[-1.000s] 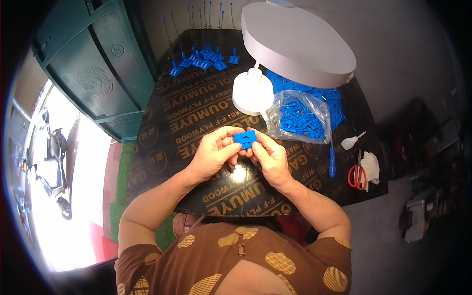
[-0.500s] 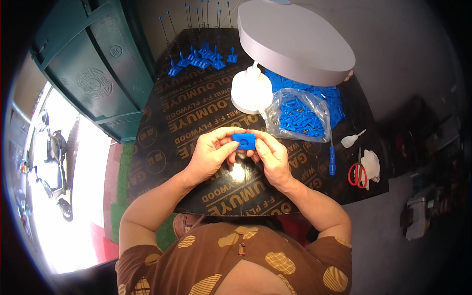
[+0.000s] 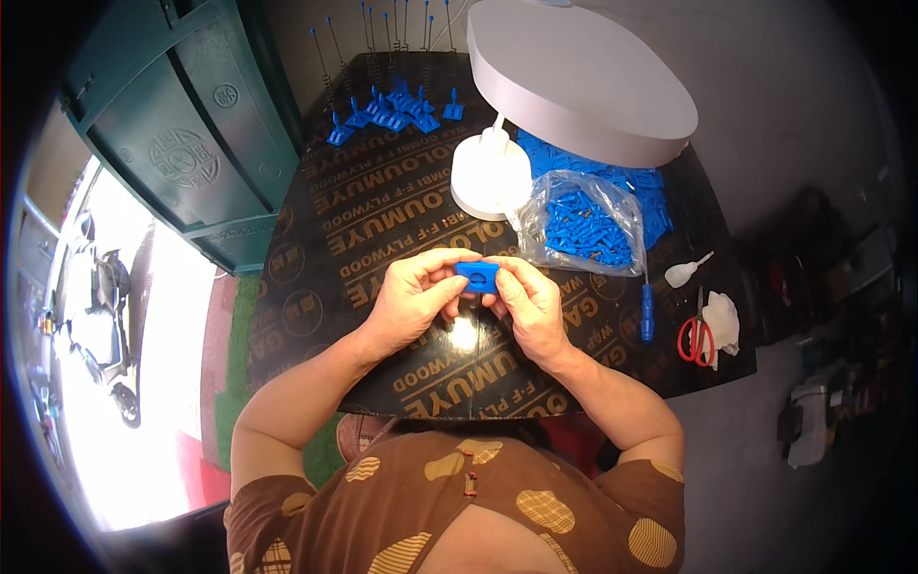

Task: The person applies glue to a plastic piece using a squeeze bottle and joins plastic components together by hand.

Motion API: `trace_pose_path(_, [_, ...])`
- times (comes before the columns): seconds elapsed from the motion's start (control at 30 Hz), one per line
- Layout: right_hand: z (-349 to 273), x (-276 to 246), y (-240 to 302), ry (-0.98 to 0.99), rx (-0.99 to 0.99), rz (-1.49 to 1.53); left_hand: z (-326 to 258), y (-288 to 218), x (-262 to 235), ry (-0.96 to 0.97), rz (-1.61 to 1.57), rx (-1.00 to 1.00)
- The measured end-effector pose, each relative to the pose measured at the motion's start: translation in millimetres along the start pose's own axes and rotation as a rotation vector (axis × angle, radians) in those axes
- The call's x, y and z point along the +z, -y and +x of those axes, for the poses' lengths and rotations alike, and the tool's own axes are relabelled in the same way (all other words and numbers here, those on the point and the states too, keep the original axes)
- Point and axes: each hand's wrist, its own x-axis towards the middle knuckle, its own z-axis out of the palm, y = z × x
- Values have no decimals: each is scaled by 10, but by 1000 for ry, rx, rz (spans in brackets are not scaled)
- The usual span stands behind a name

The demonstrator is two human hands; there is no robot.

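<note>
Between my two hands I hold a small blue rectangular plastic piece with a round recess in its face, above the near part of the table. The fingers and thumb of my left hand pinch its left end. On its right end, my right hand grips with thumb and fingers. My fingertips behind the piece are partly hidden. Beyond my hands lies a clear plastic bag holding many small blue parts. Left of the bag stands a white lamp base, lit brightly.
A large white oval lamp head overhangs the back right. Blue pieces with springy black rods stand at the back left. Along the right lie a blue-handled screwdriver, a white nozzle bottle, red-handled scissors and crumpled white tissue.
The blue piece has tilted slightly between my fingers. Both hands keep nearly the same place and grip; the whole view has shifted a little.
</note>
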Motion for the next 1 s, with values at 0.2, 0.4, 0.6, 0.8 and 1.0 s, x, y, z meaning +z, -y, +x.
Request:
trace_pose_path(0.2, [29, 14, 14, 7, -11, 114, 3, 30, -28, -4, -35, -35])
trace_pose_path(0.4, [26, 15, -9, -14, 43, 22, 4, 53, -24, -23, 14, -37])
trace_pose_path(0.6, [43, 11, -8, -16, 48, 75, 5, 42, -61, 9, -150, -80])
trace_pose_path(0.8, [41, 12, -13, -14, 36, 113, 11, 2, -58, 2, -182, -122])
trace_pose_path(1.0, [48, 12, -17, 3, 17, 112, 8, 16, -73, 6, -177, -127])
